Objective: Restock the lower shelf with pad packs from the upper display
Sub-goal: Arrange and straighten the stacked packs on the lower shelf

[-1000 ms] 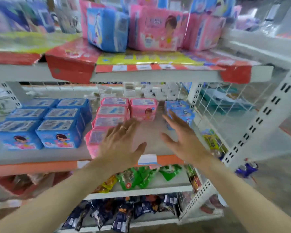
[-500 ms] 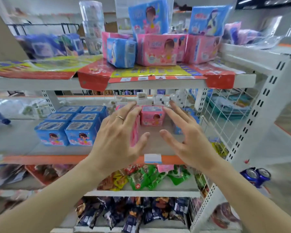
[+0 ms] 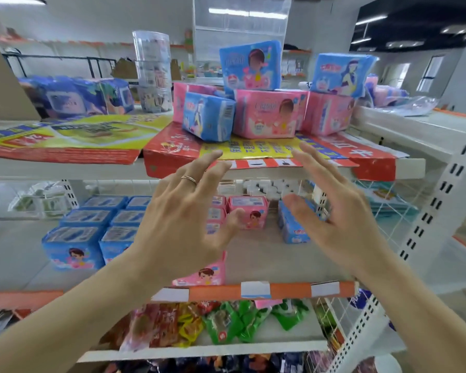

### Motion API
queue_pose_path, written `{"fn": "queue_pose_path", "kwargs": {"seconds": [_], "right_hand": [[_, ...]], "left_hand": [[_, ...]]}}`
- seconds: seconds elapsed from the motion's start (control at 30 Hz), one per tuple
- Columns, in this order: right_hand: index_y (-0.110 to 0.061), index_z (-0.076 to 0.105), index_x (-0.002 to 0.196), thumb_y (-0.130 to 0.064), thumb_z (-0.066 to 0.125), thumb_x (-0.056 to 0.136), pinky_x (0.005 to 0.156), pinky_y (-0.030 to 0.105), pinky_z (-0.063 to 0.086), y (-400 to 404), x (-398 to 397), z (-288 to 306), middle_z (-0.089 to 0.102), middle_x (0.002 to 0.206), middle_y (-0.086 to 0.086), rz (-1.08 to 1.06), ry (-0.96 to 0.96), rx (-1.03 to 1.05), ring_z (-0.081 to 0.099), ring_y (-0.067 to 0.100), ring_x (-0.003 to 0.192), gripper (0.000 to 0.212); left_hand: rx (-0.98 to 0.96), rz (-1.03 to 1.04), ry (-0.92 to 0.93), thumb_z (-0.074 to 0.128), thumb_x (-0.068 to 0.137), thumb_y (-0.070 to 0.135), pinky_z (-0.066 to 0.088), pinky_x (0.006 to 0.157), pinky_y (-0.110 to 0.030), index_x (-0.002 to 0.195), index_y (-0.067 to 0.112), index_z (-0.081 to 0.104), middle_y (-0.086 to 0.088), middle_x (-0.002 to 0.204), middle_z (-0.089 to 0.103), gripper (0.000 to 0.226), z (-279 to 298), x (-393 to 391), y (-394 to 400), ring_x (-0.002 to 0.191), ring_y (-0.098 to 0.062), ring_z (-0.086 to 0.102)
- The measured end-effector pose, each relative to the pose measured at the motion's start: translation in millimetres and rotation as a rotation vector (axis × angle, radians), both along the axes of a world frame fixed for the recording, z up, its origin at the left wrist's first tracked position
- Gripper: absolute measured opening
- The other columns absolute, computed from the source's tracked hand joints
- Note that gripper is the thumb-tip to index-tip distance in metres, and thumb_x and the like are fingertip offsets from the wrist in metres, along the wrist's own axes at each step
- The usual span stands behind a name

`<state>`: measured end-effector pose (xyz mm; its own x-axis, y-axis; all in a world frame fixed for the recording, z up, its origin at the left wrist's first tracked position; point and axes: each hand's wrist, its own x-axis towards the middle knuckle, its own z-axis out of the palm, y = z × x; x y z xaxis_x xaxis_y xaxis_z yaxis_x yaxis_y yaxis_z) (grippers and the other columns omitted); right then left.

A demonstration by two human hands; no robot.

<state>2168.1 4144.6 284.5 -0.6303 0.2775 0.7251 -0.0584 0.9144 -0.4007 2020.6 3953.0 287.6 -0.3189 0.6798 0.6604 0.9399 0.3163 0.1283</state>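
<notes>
hands [image 3: 183, 211] raised, hiding pink packs [image 3: 249, 215]

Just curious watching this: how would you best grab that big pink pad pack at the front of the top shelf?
Probably from the front, with the left hand and right hand clasping the short side ends of the big pink soft plastic pad pack. Its broad face is towards us, and a blue pad pack resting on top blocks an overhead grab.

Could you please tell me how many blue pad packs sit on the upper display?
3: one tilted blue pad pack at front left, one and another standing atop the pink packs. Others may be hidden behind.
</notes>
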Motion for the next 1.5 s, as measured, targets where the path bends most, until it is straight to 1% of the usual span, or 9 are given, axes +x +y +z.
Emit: {"fn": "queue_pose_path", "kwargs": {"seconds": [0.1,0.4,0.73,0.93,1.07,1.17,1.3,1.37,1.5], "right_hand": [[-0.022,0.042,0.152,-0.045,0.059,0.094,0.113,0.004,0.015,-1.2,-7.2,6.0,0.035,0.160,-0.010,-0.061,-0.001,0.005,0.026,-0.004,0.147,0.065],[-0.024,0.043,0.151,-0.047,0.058,0.094,0.109,-0.001,0.017,-6.8,-36.2,21.3,0.036,0.154,-0.015,-0.172,0.054,0.079,0.022,-0.024,0.137,0.063],[-0.027,0.044,0.151,-0.039,0.065,0.095,0.106,0.002,0.027,21.7,-33.1,38.6,0.048,0.151,-0.010,-0.293,-0.040,-0.029,0.044,0.004,0.137,0.061],[-0.035,0.051,0.142,-0.039,0.064,0.093,0.104,0.036,0.047,71.1,-56.6,81.9,0.057,0.117,-0.029,-0.189,-0.161,-0.266,0.059,0.009,0.117,0.051],[-0.026,0.064,0.109,-0.041,0.067,0.086,0.082,0.032,0.054,111.4,-91.1,112.7,0.069,0.100,-0.012,-0.112,-0.246,-0.418,0.067,0.013,0.099,0.027],[-0.019,0.059,0.103,-0.031,0.068,0.090,0.057,0.025,0.043,136.2,-114.4,131.4,0.060,0.090,-0.005,-0.186,-0.382,-0.474,0.057,0.012,0.075,0.020],[-0.016,0.053,0.081,-0.025,0.061,0.096,0.064,0.025,0.043,154.6,-135.4,134.0,0.054,0.083,0.004,-0.191,-0.476,-0.534,0.050,0.017,0.067,0.020],[-0.016,0.054,0.074,-0.020,0.069,0.087,0.076,0.032,0.044,163.4,-144.9,126.8,0.055,0.085,0.008,-0.124,-0.505,-0.566,0.054,0.022,0.078,0.020],[-0.013,0.061,0.079,-0.017,0.066,0.084,0.063,0.029,0.045,171.4,-148.7,113.0,0.059,0.077,0.006,-0.058,-0.491,-0.634,0.055,0.023,0.069,0.009]], "left_hand": [[-0.004,-0.029,0.001,0.046,0.090,0.058,0.035,0.110,-0.048,0.147,0.018,0.043,0.002,0.158,0.036,0.070,0.2,-16.1,-5.8,0.140,-0.023,0.041],[0.047,-0.205,-0.073,0.046,0.090,0.056,0.040,0.109,-0.042,0.148,0.025,0.040,0.010,0.157,0.036,0.066,8.1,-38.9,-13.3,0.140,-0.011,0.038],[0.038,-0.335,-0.109,0.048,0.088,0.052,0.044,0.103,-0.035,0.146,0.030,0.041,0.017,0.154,0.038,0.063,22.3,-31.4,18.0,0.132,-0.010,0.048],[0.027,-0.268,-0.233,0.057,0.092,0.049,0.027,0.096,0.000,0.144,0.031,0.045,0.022,0.133,0.048,0.056,57.9,-35.3,64.5,0.120,0.003,0.047],[0.041,-0.217,-0.559,0.066,0.094,0.039,0.049,0.099,-0.030,0.141,0.033,0.048,0.012,0.131,0.060,0.051,80.8,-47.1,109.1,0.114,-0.004,0.060],[0.073,-0.089,-0.632,0.068,0.092,0.038,0.047,0.101,-0.034,0.145,0.024,0.044,0.007,0.134,0.055,0.059,95.2,-60.6,145.0,0.116,-0.012,0.057],[0.095,0.085,-0.731,0.070,0.089,0.041,0.045,0.080,-0.026,0.127,0.022,0.053,0.006,0.109,0.059,0.047,101.5,-76.1,180.8,0.097,-0.012,0.057],[0.087,0.154,-0.777,0.071,0.080,0.049,0.048,0.084,-0.031,0.122,0.019,0.056,0.000,0.109,0.062,0.053,97.3,-80.9,192.1,0.099,-0.017,0.058],[0.120,0.225,-0.863,0.072,0.063,0.054,0.049,0.090,-0.034,0.118,0.016,0.064,-0.005,0.114,0.065,0.067,88.4,-87.0,205.4,0.103,-0.022,0.060]]}}
